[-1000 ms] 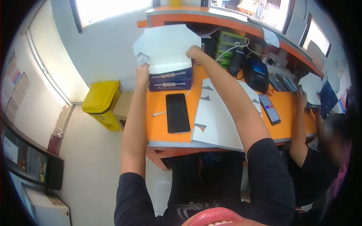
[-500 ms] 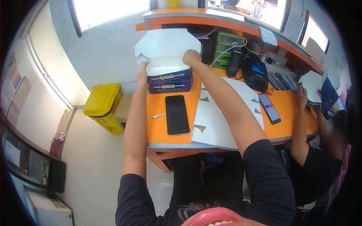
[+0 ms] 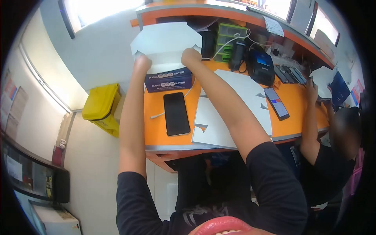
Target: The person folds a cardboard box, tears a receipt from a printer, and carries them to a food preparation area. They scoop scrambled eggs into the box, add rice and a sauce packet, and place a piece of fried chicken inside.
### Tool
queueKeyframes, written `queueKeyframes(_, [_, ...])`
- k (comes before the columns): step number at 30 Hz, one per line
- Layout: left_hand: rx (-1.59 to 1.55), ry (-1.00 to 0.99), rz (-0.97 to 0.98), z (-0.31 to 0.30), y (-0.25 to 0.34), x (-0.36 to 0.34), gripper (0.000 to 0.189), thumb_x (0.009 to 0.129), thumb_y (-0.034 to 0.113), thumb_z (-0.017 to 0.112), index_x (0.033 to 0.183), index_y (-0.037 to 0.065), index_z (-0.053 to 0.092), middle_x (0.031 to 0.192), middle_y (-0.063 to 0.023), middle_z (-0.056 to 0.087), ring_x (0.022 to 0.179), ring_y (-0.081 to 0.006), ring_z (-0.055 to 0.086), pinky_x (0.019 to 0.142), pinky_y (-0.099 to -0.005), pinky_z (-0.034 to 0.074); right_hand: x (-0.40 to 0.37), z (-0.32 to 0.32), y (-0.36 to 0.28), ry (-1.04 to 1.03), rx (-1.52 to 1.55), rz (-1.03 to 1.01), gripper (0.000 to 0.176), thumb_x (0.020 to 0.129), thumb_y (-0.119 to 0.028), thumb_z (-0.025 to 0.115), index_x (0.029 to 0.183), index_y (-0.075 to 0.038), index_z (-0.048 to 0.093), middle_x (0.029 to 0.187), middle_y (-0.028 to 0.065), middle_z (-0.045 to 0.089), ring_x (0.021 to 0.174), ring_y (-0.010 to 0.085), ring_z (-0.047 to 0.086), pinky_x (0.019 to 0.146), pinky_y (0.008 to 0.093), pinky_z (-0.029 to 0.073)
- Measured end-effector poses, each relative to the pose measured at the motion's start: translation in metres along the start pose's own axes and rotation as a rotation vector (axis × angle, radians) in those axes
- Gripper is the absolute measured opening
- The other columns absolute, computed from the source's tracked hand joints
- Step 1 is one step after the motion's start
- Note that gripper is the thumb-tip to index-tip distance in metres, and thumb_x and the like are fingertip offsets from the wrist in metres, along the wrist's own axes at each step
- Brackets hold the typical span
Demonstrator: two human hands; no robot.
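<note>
**Orange counter, both hands on one box**

We have both arms out at full reach. Our left hand [image 3: 141,62] is curled on the left end of the box [image 3: 164,41]. Our right hand [image 3: 190,56] is closed on its right end, so neither hand is nearer. The box lies straight ahead at the back of the counter [image 3: 154,131]. Its long axis runs left to right between the hands, and its white lid is tilted up and away.

Under it we count two blue fronts [image 3: 168,81], one on the other; whether the upper one belongs to the box we cannot tell. Nearer us lies one dark phone [image 3: 176,113] with a white cable [image 3: 156,116] beside it. A pile of flat blanks [image 3: 231,113] lies under our right forearm, too close-stacked to count.

A second phone [image 3: 276,108] and one black terminal [image 3: 260,67] sit to the right. There a co-worker's hand [image 3: 312,87] rests by another carton [image 3: 323,83]. One yellow bin [image 3: 100,103] stands on the floor at left.
</note>
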State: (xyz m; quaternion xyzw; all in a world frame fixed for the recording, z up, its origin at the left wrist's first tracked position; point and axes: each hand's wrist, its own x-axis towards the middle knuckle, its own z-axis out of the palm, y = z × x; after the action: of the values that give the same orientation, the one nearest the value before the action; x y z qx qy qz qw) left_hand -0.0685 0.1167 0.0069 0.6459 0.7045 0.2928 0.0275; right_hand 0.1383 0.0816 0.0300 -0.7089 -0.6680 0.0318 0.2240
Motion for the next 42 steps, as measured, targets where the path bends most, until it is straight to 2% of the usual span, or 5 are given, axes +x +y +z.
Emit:
queueKeyframes(7, [0.179, 0.013, -0.146, -0.011, 0.024, -0.018, 0.029, 0.081, 0.013, 0.046, 0.102, 0.003, 0.063, 0.112, -0.0174, 0.059, 0.105, -0.0315, 0.056, 0.088, -0.0406, 0.045, -0.01, 0.002, 0.006, -0.003, -0.031, -0.075, 0.024, 0.079, -0.012, 0.051, 0.096, -0.003, 0.065, 0.101, 0.0176, 0.063, 0.096, 0.0311, 0.061, 0.08, 0.0382, 0.049])
queueKeyframes(10, [0.119, 0.007, -0.066, 0.016, -0.016, 0.024, 0.028, 0.08, 0.013, 0.048, 0.099, -0.002, 0.061, 0.106, -0.0236, 0.058, 0.102, -0.0372, 0.055, 0.086, -0.0409, 0.045, -0.011, 0.002, 0.003, 0.005, -0.072, -0.057, 0.023, 0.078, -0.014, 0.053, 0.095, -0.005, 0.066, 0.101, 0.015, 0.064, 0.097, 0.0279, 0.061, 0.079, 0.035, 0.049])
queueKeyframes(19, [0.309, -0.1, -0.019, -0.011, 0.005, -0.014, 0.026, 0.079, 0.011, 0.049, 0.1, 0.003, 0.063, 0.106, -0.0196, 0.06, 0.101, -0.0345, 0.057, 0.085, -0.0405, 0.046, -0.001, 0.006, 0.006, -0.033, -0.041, -0.059, 0.025, 0.078, -0.015, 0.054, 0.097, -0.005, 0.066, 0.103, 0.0151, 0.063, 0.098, 0.0286, 0.06, 0.079, 0.0347, 0.049])
queueKeyframes(22, [0.326, 0.081, 0.099, -0.013, 0.007, -0.016, 0.024, 0.078, 0.01, 0.05, 0.097, 0.003, 0.063, 0.102, -0.0188, 0.061, 0.097, -0.0341, 0.059, 0.083, -0.0402, 0.047, 0.005, 0.006, 0.01, -0.049, 0.033, -0.092, 0.026, 0.078, -0.012, 0.05, 0.098, -0.002, 0.064, 0.104, 0.0186, 0.061, 0.098, 0.0329, 0.059, 0.082, 0.039, 0.048])
queueKeyframes(42, [0.271, 0.044, 0.034, 0.003, 0.007, -0.012, 0.027, 0.08, 0.01, 0.045, 0.098, 0.0, 0.062, 0.105, -0.022, 0.059, 0.1, -0.0351, 0.057, 0.083, -0.0407, 0.047, -0.002, 0.016, 0.008, -0.007, -0.047, -0.113, 0.026, 0.078, -0.015, 0.053, 0.1, -0.007, 0.065, 0.104, 0.0147, 0.062, 0.099, 0.0278, 0.06, 0.08, 0.0367, 0.049])
